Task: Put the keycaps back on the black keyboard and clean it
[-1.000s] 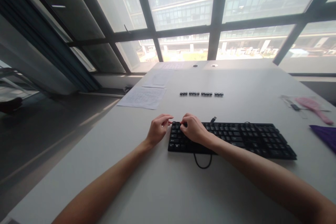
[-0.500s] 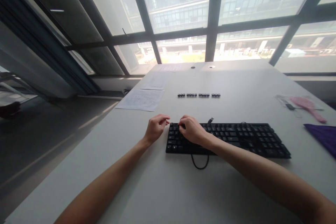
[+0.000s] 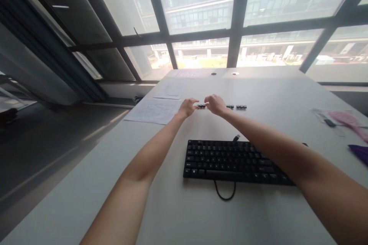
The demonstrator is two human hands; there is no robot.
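Observation:
Small black keycaps [image 3: 241,106] lie in a row of short groups across the white table [image 3: 169,214]. My left hand [image 3: 188,107] is at the row's left end, thumb and fingers apart, with nothing between them. Just right of it, my right hand [image 3: 215,104] reaches over part of the row, its fingers curved downward; whether they hold a keycap is too small to tell. Nearer to me lies a black keyboard [image 3: 224,159], its right part covered by my right forearm. A cable loop sticks out at its front edge and a USB plug [image 3: 236,138] behind it.
Printed papers [image 3: 155,109] lie along the table's left edge. On the right are a pink brush [image 3: 345,118] in a clear bag and a purple cloth [image 3: 359,154]. Two round holes are near the far edge, before large windows.
Both hands have moved forward, away from the keyboard's left end to the row of keycaps. The keyboard's upper left keys are now uncovered. The view has shifted slightly.

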